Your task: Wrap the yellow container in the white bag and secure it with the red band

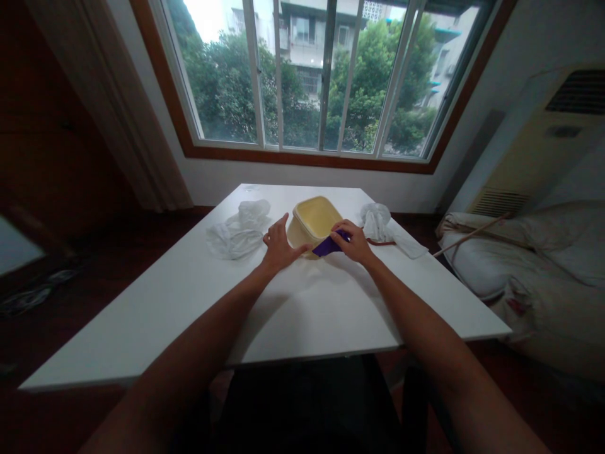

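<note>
A pale yellow, rounded square plastic container (317, 215) sits tilted on the white table, its hollow side showing. My left hand (282, 248) is at its left front corner, fingers spread and thumb stretched across the front wall. The thumb looks to be touching the wall, though the exact contact is hard to see. Pinched in my right hand (352, 241) is a dark purple cloth (327, 246), its free end hanging in front of the container's lower right side. The fingers of this hand are closed around the cloth near the container's right front corner.
Crumpled white plastic bags (241, 230) lie on the table (189, 302) to the left. Another white bag (377, 221) and a thin brown strip (382, 243) lie to the right. Beyond the table's right edge are large pale sacks (491, 252) with a stick (472, 234) across them.
</note>
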The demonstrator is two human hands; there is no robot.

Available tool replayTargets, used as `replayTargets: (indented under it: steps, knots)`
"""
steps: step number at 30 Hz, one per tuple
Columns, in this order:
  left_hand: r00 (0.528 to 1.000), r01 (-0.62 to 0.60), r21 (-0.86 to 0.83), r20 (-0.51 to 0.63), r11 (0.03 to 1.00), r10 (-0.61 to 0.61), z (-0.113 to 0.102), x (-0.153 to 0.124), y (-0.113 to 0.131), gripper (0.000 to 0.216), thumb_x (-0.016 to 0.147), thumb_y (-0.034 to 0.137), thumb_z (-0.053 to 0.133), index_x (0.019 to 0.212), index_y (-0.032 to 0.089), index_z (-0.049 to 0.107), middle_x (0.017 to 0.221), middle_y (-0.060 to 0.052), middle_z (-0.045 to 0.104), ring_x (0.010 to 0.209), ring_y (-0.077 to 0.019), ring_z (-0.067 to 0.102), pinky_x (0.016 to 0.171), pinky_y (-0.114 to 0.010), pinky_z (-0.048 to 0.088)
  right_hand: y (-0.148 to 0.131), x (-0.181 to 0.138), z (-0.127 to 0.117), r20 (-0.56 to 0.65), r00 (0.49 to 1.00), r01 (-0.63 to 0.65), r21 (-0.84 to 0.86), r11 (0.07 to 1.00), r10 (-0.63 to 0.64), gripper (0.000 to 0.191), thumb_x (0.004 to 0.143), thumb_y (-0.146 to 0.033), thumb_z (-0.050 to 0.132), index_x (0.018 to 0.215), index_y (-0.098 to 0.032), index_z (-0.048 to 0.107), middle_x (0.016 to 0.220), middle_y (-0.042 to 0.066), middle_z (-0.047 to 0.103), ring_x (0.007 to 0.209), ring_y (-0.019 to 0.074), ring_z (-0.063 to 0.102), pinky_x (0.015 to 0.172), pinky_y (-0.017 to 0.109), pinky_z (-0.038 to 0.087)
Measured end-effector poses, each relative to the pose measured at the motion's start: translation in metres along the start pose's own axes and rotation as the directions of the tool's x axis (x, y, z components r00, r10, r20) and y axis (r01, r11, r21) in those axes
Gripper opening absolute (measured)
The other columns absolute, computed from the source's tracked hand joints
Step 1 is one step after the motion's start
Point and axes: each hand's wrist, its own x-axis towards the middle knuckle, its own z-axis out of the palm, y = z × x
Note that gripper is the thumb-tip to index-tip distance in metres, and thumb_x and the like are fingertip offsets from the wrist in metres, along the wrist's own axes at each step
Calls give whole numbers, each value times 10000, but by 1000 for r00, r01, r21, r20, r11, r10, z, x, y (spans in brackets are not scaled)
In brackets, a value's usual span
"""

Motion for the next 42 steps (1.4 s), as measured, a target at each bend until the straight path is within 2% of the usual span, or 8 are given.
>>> replayTargets:
  steps: [8,15,19,22,26,31,35,42]
  knots:
    - [989,-143,-6,-24,990,143,3,3,-12,1507,413,783,811,1562,142,77,1519,-266,340,1381,-457,376,1113,-576,339,0,-4,13,117,993,-35,123,992,20,250,893,-422,623,854,-180,675,905,73,660,852,184,627,799,330,490]
    - [967,-251,23,-34,968,251,-10,3,-6,1283,538,631,852,1526,156,186,1479,-208,423,1365,-388,442,1106,-505,431,1,-3,7,185,975,-146,123,982,122,300,872,-471,624,862,-178,690,881,50,689,822,175,621,788,314,481]
    - [961,-278,42,-6,960,278,-13,2,-1,1254,525,570,874,1514,171,214,1460,-190,454,1340,-381,471,1097,-502,449,15,1,-11,-124,942,-310,43,950,313,335,870,-484,600,751,-172,632,686,-10,593,656,139,522,662,276,428]
    - [936,-351,41,30,935,350,-12,2,-1,1222,542,551,866,1512,174,225,1465,-190,455,1342,-381,470,1118,-511,426,23,5,-29,-481,801,-398,15,917,356,398,891,-514,556,667,-187,534,614,-34,484,605,126,439,607,267,381]
    - [902,-427,12,80,904,425,-9,1,-1,1201,564,539,850,1519,180,216,1505,-193,418,1378,-384,432,1151,-528,376,11,6,-40,-613,741,-376,-41,926,274,392,918,-532,523,732,-188,559,661,-12,520,649,142,476,629,265,405]
    - [891,-442,-4,117,897,440,-6,1,1,1170,587,546,832,1521,192,224,1518,-196,405,1396,-386,409,1156,-536,350,-21,2,-19,-48,997,-63,-162,985,56,298,904,-463,596,870,-177,670,858,58,682,766,165,580,736,284,456]
    - [884,-453,2,131,892,449,-6,1,-1,1133,624,557,802,1522,189,219,1507,-199,415,1397,-382,406,1142,-539,353,-36,-2,0,521,852,-9,-87,996,53,302,881,-443,640,831,-156,717,771,34,700,661,129,574,633,238,411]
    - [858,-500,-18,123,866,499,-8,0,4,1114,633,475,816,1528,184,220,1525,-194,397,1417,-372,381,1161,-528,332,-35,-3,-4,439,888,-86,-135,987,137,354,948,-374,525,777,-129,715,722,38,697,620,114,564,615,225,394]
